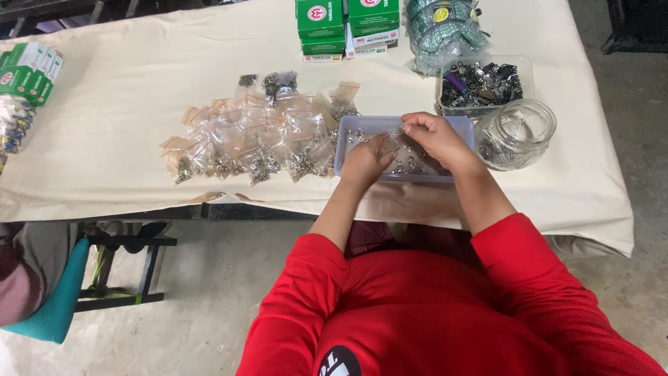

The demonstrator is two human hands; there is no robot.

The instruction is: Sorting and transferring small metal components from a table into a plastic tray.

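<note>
Shallow blue tray [346, 147] w/ small metal parts sits at table's near edge, in front of person. Left hand [364, 162] over tray, fingers curled on small clear bag [392, 144]. Right hand [435, 136] above tray's right half, fingertips pinched narrow; can't tell what is between. Left of tray: pile of filled bags [257, 139]. Right: glass jar [516, 132], just beside. Behind: clear box [483, 85] of dark parts, green boxes [346, 26].
</note>
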